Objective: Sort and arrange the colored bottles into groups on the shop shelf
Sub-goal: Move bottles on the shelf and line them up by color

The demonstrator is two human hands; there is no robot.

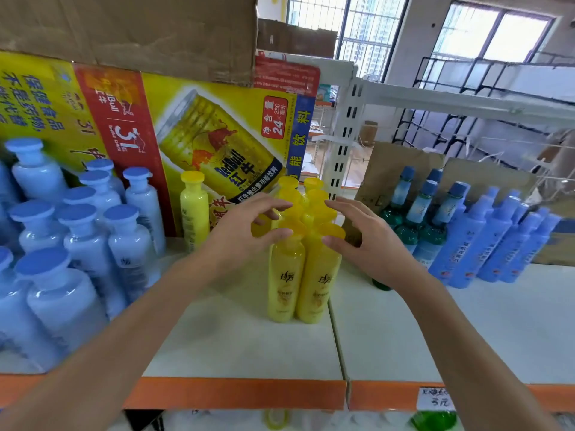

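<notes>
Several yellow bottles [306,275] stand in two tight rows in the middle of the white shelf [249,346]. My left hand [245,231] hovers at the left of their caps, fingers spread, thumb near a front cap. On the right side of the caps is my right hand [364,241], also spread. Neither hand grips a bottle. One yellow bottle [194,209] stands apart at the back left. Pale blue round-capped bottles [84,237] crowd the left. Green bottles with blue caps [420,219] and slim blue bottles [491,241] stand at the right.
A yellow Red Bull carton [202,135] backs the shelf, with a brown cardboard box [130,29] on top. A white slotted upright [342,141] divides the bays. The orange shelf edge [242,393] carries a price tag [435,398]. A green bottle [434,421] shows below.
</notes>
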